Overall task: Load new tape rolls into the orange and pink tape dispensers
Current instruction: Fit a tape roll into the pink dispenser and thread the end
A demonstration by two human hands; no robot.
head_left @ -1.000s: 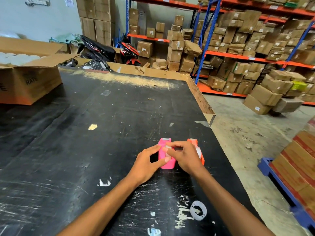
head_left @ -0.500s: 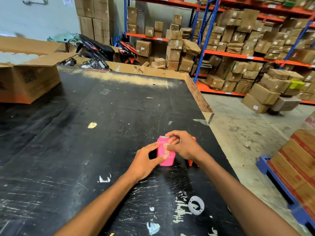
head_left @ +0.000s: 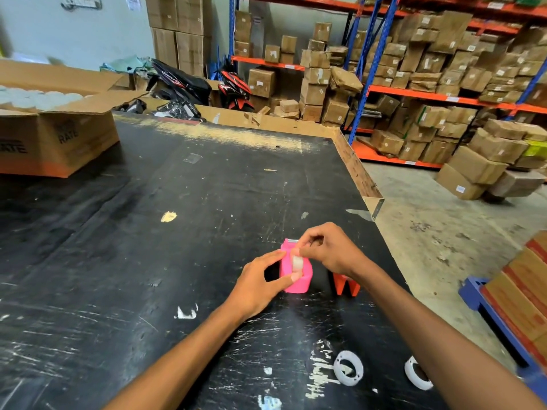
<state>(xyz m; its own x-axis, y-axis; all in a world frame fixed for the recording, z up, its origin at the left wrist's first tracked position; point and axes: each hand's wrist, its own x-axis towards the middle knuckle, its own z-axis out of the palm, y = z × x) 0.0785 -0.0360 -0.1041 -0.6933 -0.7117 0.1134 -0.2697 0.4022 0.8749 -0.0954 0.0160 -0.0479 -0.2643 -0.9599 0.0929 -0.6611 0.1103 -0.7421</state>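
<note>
Near right of the black table (head_left: pixel 148 261) | my left hand (head_left: pixel 254 287) clamps the pink dispenser (head_left: pixel 296 276) | my right hand (head_left: pixel 328 250) pinches its tape (head_left: pixel 297 263) | orange dispenser (head_left: pixel 345 285) stands just right, part hidden.

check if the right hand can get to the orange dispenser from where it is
Probably yes. The orange tape dispenser stands just under the right hand and wrist, with nothing between them, but its fingers are busy at the pink tape dispenser.
</note>
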